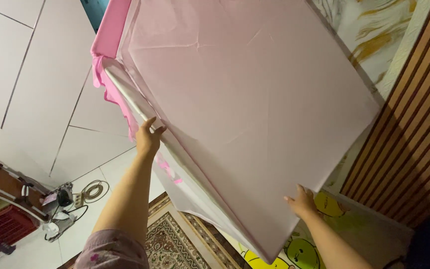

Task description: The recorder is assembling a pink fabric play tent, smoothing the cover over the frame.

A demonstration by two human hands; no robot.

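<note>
Pink fabric panel raised overhead, long axis running diagonally away; left hand grips its near-left edge, right hand presses open-fingered against its lower corner.

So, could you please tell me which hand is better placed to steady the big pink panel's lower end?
The right hand, probably: it rests flat on the pink panel near its lower corner, while the left hand grips the side edge higher up.
</note>
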